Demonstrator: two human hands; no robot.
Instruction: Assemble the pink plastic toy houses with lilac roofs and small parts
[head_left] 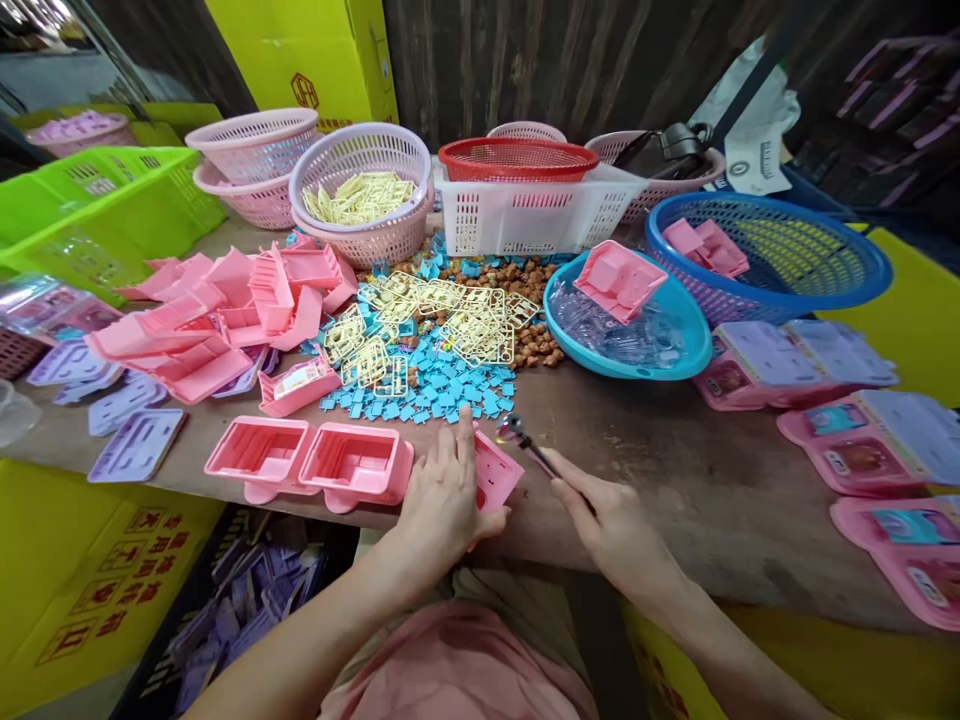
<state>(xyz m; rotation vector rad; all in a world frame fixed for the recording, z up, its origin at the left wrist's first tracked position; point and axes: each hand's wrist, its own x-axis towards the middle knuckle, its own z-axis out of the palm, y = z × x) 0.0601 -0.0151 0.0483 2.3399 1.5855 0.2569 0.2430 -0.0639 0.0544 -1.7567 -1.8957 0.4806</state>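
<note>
My left hand [444,495] grips a pink plastic part [496,472] at the table's front edge. Its index finger points forward, and the thumb lies along the near side; the hand hides much of the part. In my right hand [611,520] is a thin dark-handled tool [534,447] with a rounded shiny metal head, held just above and beside the pink part. I cannot make out the tool's exact kind. Left of my left hand stand two open pink boxes [358,462], side by side. Small blue plastic pieces [450,388] lie spread beyond my hands.
Stacked pink trays [217,310] and purple panels [139,445] lie left. Cream-coloured plastic frames [480,325] top the blue pieces. A turquoise basin [634,368] holds clear parts and a pink piece. Baskets line the back; finished-looking pink-and-purple units [870,440] sit right.
</note>
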